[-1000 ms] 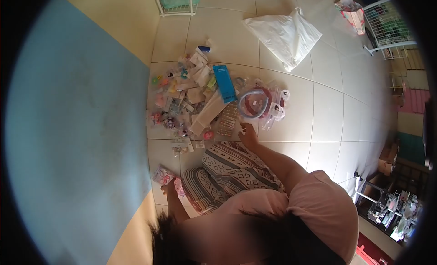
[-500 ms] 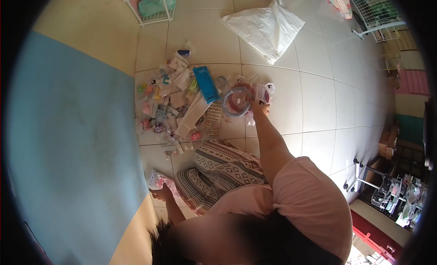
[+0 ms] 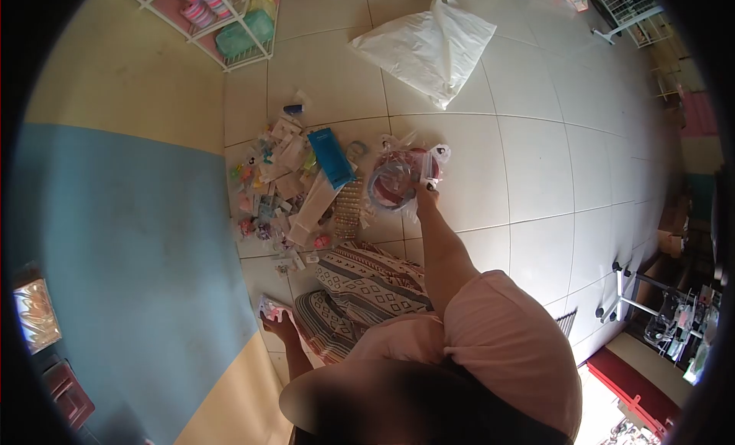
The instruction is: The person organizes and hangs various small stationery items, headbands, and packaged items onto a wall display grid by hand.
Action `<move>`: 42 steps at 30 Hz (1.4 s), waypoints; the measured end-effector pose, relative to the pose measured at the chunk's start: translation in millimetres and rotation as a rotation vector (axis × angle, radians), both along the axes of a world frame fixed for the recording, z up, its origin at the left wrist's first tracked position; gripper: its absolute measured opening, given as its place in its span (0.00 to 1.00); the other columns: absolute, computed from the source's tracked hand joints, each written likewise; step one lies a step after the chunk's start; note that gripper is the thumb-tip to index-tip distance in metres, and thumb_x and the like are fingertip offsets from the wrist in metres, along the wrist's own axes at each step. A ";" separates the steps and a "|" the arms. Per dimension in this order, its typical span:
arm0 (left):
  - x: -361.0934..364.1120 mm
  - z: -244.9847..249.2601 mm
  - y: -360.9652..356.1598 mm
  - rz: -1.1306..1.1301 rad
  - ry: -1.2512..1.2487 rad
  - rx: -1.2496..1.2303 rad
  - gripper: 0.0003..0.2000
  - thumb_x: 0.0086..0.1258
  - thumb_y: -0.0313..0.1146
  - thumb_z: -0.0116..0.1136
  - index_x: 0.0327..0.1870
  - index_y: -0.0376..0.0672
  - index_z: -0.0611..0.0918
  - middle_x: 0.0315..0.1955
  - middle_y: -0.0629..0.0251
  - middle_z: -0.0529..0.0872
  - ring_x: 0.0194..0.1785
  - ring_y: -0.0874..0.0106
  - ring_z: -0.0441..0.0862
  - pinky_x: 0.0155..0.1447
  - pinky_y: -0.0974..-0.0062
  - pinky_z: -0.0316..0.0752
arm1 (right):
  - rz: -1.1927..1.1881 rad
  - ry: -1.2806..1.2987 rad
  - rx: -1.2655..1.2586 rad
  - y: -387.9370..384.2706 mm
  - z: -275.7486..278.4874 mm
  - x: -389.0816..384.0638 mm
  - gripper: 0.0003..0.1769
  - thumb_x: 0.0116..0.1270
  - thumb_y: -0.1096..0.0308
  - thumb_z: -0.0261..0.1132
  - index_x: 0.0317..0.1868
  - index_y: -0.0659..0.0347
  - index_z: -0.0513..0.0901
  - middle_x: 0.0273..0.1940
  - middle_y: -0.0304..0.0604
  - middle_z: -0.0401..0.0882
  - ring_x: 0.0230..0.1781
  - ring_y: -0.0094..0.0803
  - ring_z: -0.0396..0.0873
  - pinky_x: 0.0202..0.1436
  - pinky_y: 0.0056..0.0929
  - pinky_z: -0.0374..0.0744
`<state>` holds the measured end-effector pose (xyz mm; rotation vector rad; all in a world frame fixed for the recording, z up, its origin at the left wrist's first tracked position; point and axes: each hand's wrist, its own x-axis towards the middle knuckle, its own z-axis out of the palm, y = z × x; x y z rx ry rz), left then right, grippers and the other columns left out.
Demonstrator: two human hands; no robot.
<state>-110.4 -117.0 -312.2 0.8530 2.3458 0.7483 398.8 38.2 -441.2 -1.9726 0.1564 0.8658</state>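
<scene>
My right hand (image 3: 426,192) is closed at the near side of a packaged dark pink headband (image 3: 438,163), its fingers partly hidden by clear wrapping. A grey-blue ring-shaped headband (image 3: 380,196) in plastic lies just left of that hand, overlapping another dark pink one. Low on the left, close to the wall, my left hand (image 3: 277,324) is beside a pink-and-white package (image 3: 271,306), with fingers loosely apart; whether it presses on the package is hard to make out. Between the arms are my legs in patterned trousers (image 3: 360,277).
Left of the headbands spreads a pile of small packaged accessories (image 3: 279,177), with a blue packet (image 3: 331,158) on it. A white plastic bag (image 3: 432,51) lies farther off on the tiles. A white wire rack (image 3: 249,43) stands by the blue-and-yellow wall (image 3: 138,238); wheeled racks (image 3: 632,292) are at right.
The view has turned, so the pile and bag appear shifted left and down. My right hand stays at the packaged headbands. The left hand has drawn slightly closer over the pink package.
</scene>
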 end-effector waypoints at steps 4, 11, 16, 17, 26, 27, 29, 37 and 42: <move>23.0 23.4 20.3 -0.085 -0.109 0.102 0.40 0.60 0.22 0.60 0.72 0.47 0.53 0.65 0.45 0.50 0.56 0.52 0.73 0.56 0.61 0.76 | 0.031 0.010 0.042 -5.9 38.7 5.6 0.22 0.43 0.64 0.75 0.38 0.66 0.82 0.32 0.41 0.80 0.31 0.31 0.78 0.36 0.31 0.76; 102.6 68.3 77.6 -0.209 -0.442 0.043 0.34 0.63 0.23 0.59 0.70 0.43 0.57 0.66 0.50 0.58 0.55 0.63 0.76 0.56 0.67 0.73 | 0.324 0.086 0.240 -22.3 94.4 61.7 0.10 0.51 0.69 0.70 0.35 0.61 0.82 0.28 0.37 0.79 0.27 0.25 0.75 0.30 0.25 0.71; 197.3 154.7 114.3 -0.819 0.013 0.276 0.39 0.60 0.32 0.66 0.71 0.45 0.56 0.64 0.53 0.65 0.66 0.60 0.66 0.65 0.60 0.65 | 0.833 0.050 0.420 4.7 194.8 14.1 0.24 0.49 0.75 0.70 0.48 0.68 0.74 0.39 0.43 0.80 0.33 0.27 0.79 0.35 0.27 0.80; 218.2 188.4 126.1 -0.904 0.140 0.316 0.42 0.58 0.31 0.68 0.72 0.45 0.55 0.63 0.53 0.65 0.66 0.59 0.67 0.64 0.59 0.67 | 1.039 0.034 0.436 7.6 210.8 1.4 0.24 0.46 0.76 0.70 0.46 0.67 0.74 0.37 0.44 0.80 0.34 0.28 0.80 0.33 0.27 0.81; 214.8 226.9 155.1 -0.664 -0.720 0.000 0.43 0.48 0.21 0.72 0.68 0.39 0.61 0.50 0.53 0.78 0.48 0.64 0.82 0.43 0.69 0.84 | 1.683 0.037 0.747 28.6 311.4 -79.2 0.36 0.45 0.61 0.75 0.55 0.64 0.74 0.42 0.47 0.82 0.38 0.40 0.81 0.46 0.36 0.78; 200.7 215.9 153.7 -0.692 -0.660 -0.089 0.39 0.49 0.22 0.72 0.65 0.37 0.64 0.48 0.53 0.79 0.45 0.65 0.82 0.39 0.71 0.84 | 1.683 0.067 0.789 30.2 302.1 -81.9 0.35 0.47 0.61 0.75 0.55 0.64 0.73 0.43 0.45 0.81 0.37 0.40 0.81 0.46 0.36 0.78; 174.7 190.8 143.5 -0.735 -0.536 -0.261 0.31 0.52 0.23 0.70 0.59 0.34 0.72 0.42 0.54 0.82 0.38 0.67 0.84 0.32 0.74 0.84 | 1.423 0.243 0.810 38.8 229.6 -87.3 0.28 0.56 0.59 0.71 0.54 0.62 0.74 0.43 0.41 0.80 0.37 0.34 0.79 0.41 0.31 0.78; 143.2 184.2 85.5 -0.355 -0.553 0.025 0.18 0.53 0.25 0.68 0.46 0.35 0.80 0.36 0.59 0.85 0.32 0.75 0.82 0.31 0.78 0.78 | 0.165 -0.192 -0.646 49.7 0.0 88.4 0.44 0.41 0.40 0.74 0.50 0.68 0.76 0.46 0.52 0.78 0.48 0.41 0.78 0.49 0.39 0.78; 131.7 178.9 71.0 -0.195 -0.658 0.251 0.18 0.53 0.25 0.67 0.46 0.34 0.80 0.33 0.62 0.84 0.31 0.71 0.82 0.37 0.75 0.80 | 0.327 -0.548 -0.129 100.0 44.2 45.4 0.15 0.50 0.61 0.68 0.30 0.66 0.83 0.31 0.50 0.83 0.32 0.42 0.82 0.40 0.40 0.78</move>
